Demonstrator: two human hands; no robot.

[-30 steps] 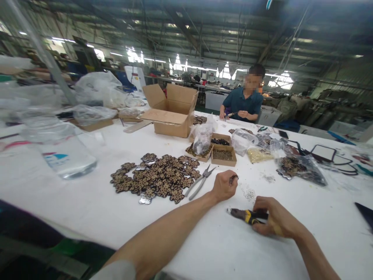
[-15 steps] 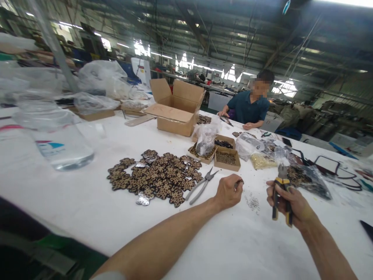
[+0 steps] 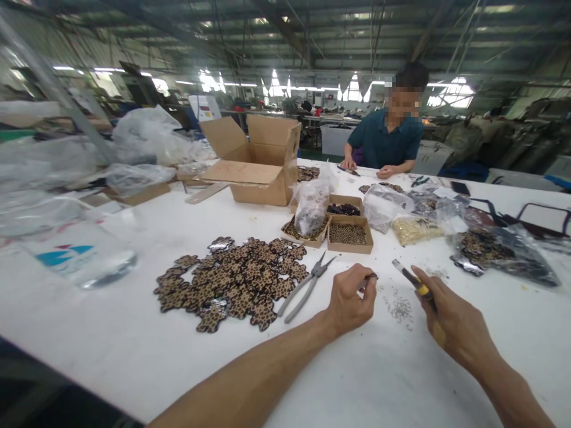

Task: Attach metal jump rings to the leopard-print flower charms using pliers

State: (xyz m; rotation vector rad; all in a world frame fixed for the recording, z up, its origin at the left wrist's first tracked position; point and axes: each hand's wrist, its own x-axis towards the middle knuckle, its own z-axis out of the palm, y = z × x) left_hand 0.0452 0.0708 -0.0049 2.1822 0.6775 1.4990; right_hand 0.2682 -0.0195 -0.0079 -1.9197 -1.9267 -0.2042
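Note:
My left hand [image 3: 353, 300] is closed in a pinch above the white table, with the dark edge of a small piece [image 3: 372, 276] showing at its fingertips. Most of that piece is hidden. My right hand [image 3: 459, 321] grips pliers [image 3: 408, 276] with yellow-and-black handles, their jaws pointing up and left toward my left hand. On the table between the hands lies a loose heap of tiny silvery rings [image 3: 399, 310]. Left of my left hand rests a second, grey-handled pair of long-nosed pliers [image 3: 307, 288], beside a pile of leopard-print, bear-shaped pieces [image 3: 241, 276].
Small cardboard trays [image 3: 350, 248] of studs stand beyond my hands, with a plastic bag [image 3: 310, 205] on one. An open carton [image 3: 261, 194] stands behind. Filled bags [image 3: 417, 232] lie at right, a water jug [image 3: 84, 261] at left. A co-worker [image 3: 392, 139] sits across the table.
My right hand has turned the pliers from upright to slanting left, toward my left hand. My left hand keeps its pinch. The view has shifted slightly.

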